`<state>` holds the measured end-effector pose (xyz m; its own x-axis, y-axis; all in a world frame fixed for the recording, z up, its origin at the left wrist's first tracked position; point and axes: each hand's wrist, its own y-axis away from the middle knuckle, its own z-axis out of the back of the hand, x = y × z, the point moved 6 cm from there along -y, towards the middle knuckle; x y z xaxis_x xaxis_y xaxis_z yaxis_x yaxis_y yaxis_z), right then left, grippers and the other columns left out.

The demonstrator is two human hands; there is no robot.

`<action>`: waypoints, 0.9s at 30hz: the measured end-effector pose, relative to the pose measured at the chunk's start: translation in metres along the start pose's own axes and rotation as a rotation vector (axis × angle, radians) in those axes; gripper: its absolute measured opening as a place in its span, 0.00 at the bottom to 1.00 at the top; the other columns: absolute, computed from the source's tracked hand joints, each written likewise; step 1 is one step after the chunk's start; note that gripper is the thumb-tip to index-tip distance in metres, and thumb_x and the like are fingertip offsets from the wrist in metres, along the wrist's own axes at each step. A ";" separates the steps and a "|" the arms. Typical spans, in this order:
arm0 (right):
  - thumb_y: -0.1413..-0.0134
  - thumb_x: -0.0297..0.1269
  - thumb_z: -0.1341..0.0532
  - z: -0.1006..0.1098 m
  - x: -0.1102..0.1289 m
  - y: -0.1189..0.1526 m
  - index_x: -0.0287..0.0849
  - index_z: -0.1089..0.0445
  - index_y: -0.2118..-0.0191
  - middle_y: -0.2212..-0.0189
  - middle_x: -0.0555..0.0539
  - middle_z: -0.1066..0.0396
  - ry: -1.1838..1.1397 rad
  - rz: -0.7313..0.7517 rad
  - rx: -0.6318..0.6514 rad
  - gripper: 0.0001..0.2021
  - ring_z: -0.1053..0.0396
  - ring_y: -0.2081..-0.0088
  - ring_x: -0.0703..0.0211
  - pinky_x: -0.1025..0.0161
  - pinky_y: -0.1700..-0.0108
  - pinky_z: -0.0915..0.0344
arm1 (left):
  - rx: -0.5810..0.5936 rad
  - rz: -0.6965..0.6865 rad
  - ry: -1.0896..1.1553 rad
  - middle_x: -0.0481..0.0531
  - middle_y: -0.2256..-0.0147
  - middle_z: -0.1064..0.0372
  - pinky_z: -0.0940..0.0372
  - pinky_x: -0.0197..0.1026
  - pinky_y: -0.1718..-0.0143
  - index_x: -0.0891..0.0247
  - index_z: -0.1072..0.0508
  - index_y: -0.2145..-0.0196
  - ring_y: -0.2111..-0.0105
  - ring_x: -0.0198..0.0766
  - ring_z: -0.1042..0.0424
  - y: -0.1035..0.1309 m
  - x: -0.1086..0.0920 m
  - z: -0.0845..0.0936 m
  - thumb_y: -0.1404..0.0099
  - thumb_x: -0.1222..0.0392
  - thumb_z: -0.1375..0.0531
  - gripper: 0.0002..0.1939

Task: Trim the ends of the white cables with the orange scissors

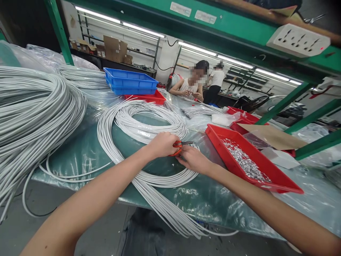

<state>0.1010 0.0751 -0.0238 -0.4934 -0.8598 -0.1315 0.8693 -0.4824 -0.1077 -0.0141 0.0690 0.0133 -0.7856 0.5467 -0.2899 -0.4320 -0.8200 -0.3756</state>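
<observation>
My left hand [163, 144] is closed around scissors [188, 143] with orange handles, their metal blades pointing right. Close beside it, my right hand [195, 160] lies over the right side of a large loop of white cables [106, 140]. Its fingers are bent together near the scissors' handles, and what they pinch is hidden. A smaller coil of white cables [149, 131] lies at the back of this loop. Loose cable ends [170, 209] run from the loop over the table's front edge.
A big heap of grey-white cables [39, 103] fills the left. Behind are a blue tray [130, 81] and a red tray [160, 96]. A red bin [218, 142] of small metal pieces stands right. A green frame with a power strip [298, 40] hangs overhead; two people work beyond.
</observation>
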 end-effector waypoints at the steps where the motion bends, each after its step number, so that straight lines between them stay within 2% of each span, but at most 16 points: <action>1: 0.40 0.31 0.43 0.000 -0.002 0.000 0.37 0.26 0.61 0.61 0.37 0.24 -0.007 -0.010 -0.003 0.08 0.27 0.57 0.47 0.55 0.54 0.33 | -0.001 -0.001 -0.003 0.55 0.74 0.26 0.53 0.40 0.75 0.63 0.27 0.74 0.73 0.41 0.31 0.000 0.000 0.000 0.41 0.62 0.45 0.08; 6: 0.38 0.32 0.44 0.000 -0.015 -0.003 0.36 0.27 0.59 0.62 0.37 0.23 -0.037 -0.089 -0.053 0.09 0.25 0.60 0.47 0.55 0.58 0.32 | 0.003 -0.003 -0.008 0.55 0.75 0.27 0.53 0.40 0.75 0.63 0.28 0.75 0.74 0.41 0.32 0.000 0.000 0.001 0.42 0.62 0.45 0.07; 11: 0.38 0.30 0.45 -0.001 -0.012 -0.004 0.38 0.26 0.60 0.62 0.39 0.22 -0.048 -0.025 -0.042 0.10 0.25 0.59 0.49 0.56 0.56 0.31 | -0.006 -0.013 0.004 0.54 0.76 0.28 0.55 0.40 0.76 0.63 0.29 0.76 0.75 0.40 0.33 0.001 -0.002 0.003 0.42 0.63 0.45 0.08; 16: 0.42 0.24 0.46 0.001 -0.010 0.001 0.38 0.25 0.56 0.60 0.38 0.24 -0.053 0.034 -0.023 0.14 0.26 0.56 0.48 0.54 0.54 0.31 | -0.007 -0.023 -0.001 0.54 0.76 0.28 0.55 0.40 0.75 0.63 0.29 0.76 0.75 0.40 0.33 0.001 -0.003 0.003 0.42 0.63 0.45 0.07; 21: 0.39 0.28 0.44 0.001 -0.008 0.003 0.41 0.25 0.51 0.55 0.39 0.24 -0.145 0.108 0.015 0.14 0.27 0.51 0.48 0.54 0.50 0.31 | 0.009 -0.018 0.000 0.55 0.75 0.27 0.54 0.40 0.75 0.63 0.28 0.74 0.75 0.40 0.33 0.001 -0.002 0.002 0.42 0.63 0.45 0.08; 27: 0.39 0.29 0.43 -0.001 -0.012 -0.002 0.43 0.23 0.54 0.56 0.41 0.23 -0.192 0.079 0.001 0.13 0.26 0.51 0.50 0.56 0.49 0.32 | 0.012 -0.021 0.011 0.54 0.76 0.28 0.55 0.41 0.76 0.63 0.28 0.76 0.76 0.39 0.34 0.000 -0.001 0.001 0.43 0.63 0.45 0.08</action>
<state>0.1047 0.0863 -0.0234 -0.4091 -0.9111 0.0505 0.9053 -0.4122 -0.1031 -0.0137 0.0680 0.0141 -0.7713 0.5659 -0.2914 -0.4541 -0.8100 -0.3710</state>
